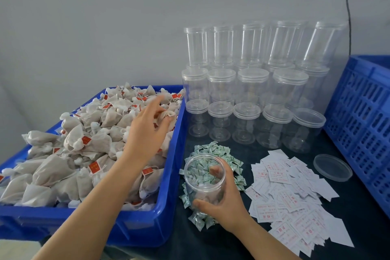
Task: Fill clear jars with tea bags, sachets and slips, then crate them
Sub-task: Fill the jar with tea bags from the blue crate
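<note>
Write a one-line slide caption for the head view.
Left hand pinches a tea bag over the blue bin while right hand holds an open jar.

dark table [358, 217] carries blue bin [168, 175], jars [244, 91] (stacked), sachets [221, 152], slips [291, 196].

- One view only, from a camera worn on the person's head, looking forward and down across the dark-covered table [263, 148] toward the grey wall [105, 17].
- It sits close: both forearms enter from the bottom edge.
- Its wide angle takes in the blue bin [168, 175] at left and the blue crate [358, 116] at right, bowing the edges.
</note>
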